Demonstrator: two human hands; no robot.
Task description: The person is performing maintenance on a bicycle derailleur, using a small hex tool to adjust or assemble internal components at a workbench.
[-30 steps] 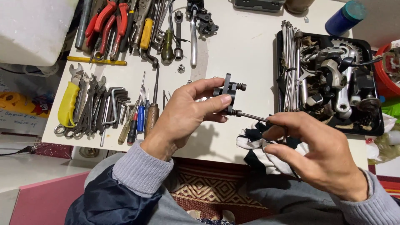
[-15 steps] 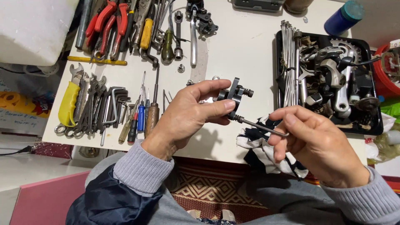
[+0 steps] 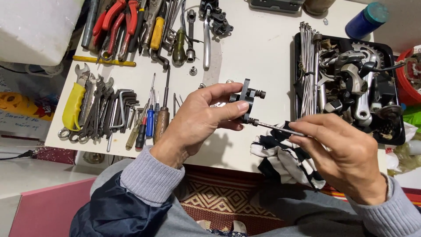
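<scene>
Left hand: the left hand (image 3: pixel 199 120) is curled shut around a small black metal part (image 3: pixel 246 100), thumb pressed along its near side, fingers wrapped behind it; it sits just left of centre, above the near edge of the table.
Black metal part: held up off the white table (image 3: pixel 258 52), close to the middle of the view; a short bolt sticks out of it toward 3 o'clock, another toward 4 o'clock.
Right hand: the right hand (image 3: pixel 344 153) sits at 4 o'clock from the part, fingers pinched closed on a thin metal tool (image 3: pixel 276 127).
Thin metal tool: a slim shaft running from the right fingertips toward 10 o'clock, its tip meeting the lower bolt on the part.
Cloth: a black-and-white striped cloth (image 3: pixel 280 156) lies under the right hand, hanging over the near table edge.
Tray: a black tray (image 3: pixel 397 87) at 2 o'clock from the part, filled with bicycle parts and a bundle of spokes (image 3: pixel 307 66).
Spanners: a row of spanners, hex keys and small screwdrivers (image 3: pixel 109 114) at 9 o'clock from the left hand.
Pliers: red-handled pliers (image 3: pixel 114 22) and other tools at 11 o'clock, along the far edge.
Bottle: a blue bottle (image 3: pixel 366 19) at 1 o'clock, beyond the tray.
</scene>
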